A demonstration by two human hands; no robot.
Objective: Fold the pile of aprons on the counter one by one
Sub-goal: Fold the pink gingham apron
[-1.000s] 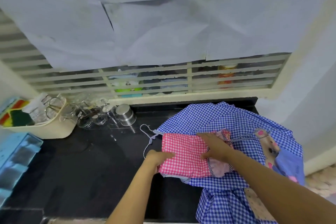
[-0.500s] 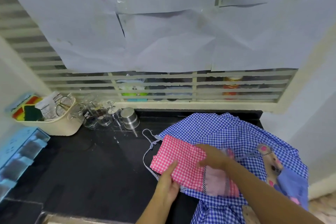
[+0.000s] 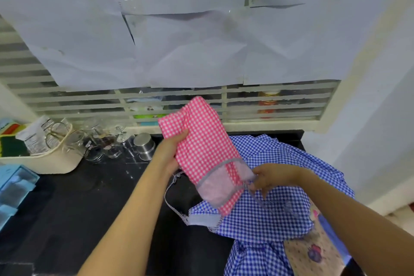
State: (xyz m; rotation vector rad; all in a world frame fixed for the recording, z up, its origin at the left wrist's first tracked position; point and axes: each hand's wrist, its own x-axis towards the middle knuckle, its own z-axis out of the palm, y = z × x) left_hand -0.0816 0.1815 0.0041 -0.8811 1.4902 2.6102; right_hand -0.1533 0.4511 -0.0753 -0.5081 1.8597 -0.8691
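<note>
a cream plastic basket [image 3: 56, 163] sits at the left of the black table [image 3: 67, 219]. the left hand [image 3: 170, 152] holds the folded pink gingham apron [image 3: 206, 141] in the air, fingers curled round its upper part. the right hand [image 3: 271, 177] pinches its lower edge, above the rumpled blue gingham apron pile [image 3: 280, 208].

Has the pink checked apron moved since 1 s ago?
Yes. The pink checked apron lay flat on the blue checked apron; now the left hand and right hand hold it lifted, its top edge up across the window grille.
</note>
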